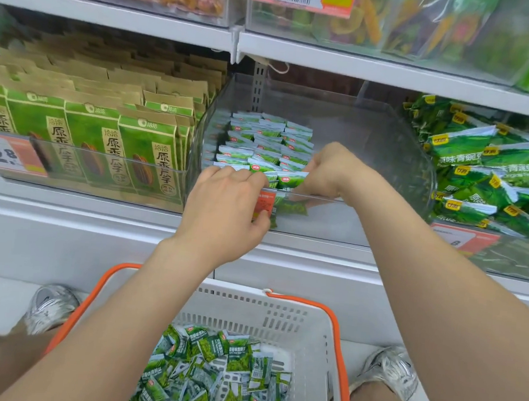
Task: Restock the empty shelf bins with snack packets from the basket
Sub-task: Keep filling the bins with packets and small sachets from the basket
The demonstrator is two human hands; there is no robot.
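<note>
1. One white basket (277, 318) with orange handles sits nearest, between two silver shoes (52, 307). It holds a loose heap of small green snack packets (208, 372) (too many and too jumbled to count).
2. Two hands reach to one clear bin (375, 140) on the shelf (94, 213).
3. The left hand (227, 203) hooks its curled fingers over the bin's front wall, with the thumb pressed outside by one orange price tag (264, 205).
4. The right hand (327, 171) is inside the bin, fingers pointing down into the front row; whether it pinches a packet I cannot tell.
5. The same packets stand in the bin's left part in three neat columns, green with white crimped tops and a red logo.
6. Left of the bin, four green-and-tan seed bags (91, 138) front their rows; right, a pile of larger pea bags (491, 177).
</note>
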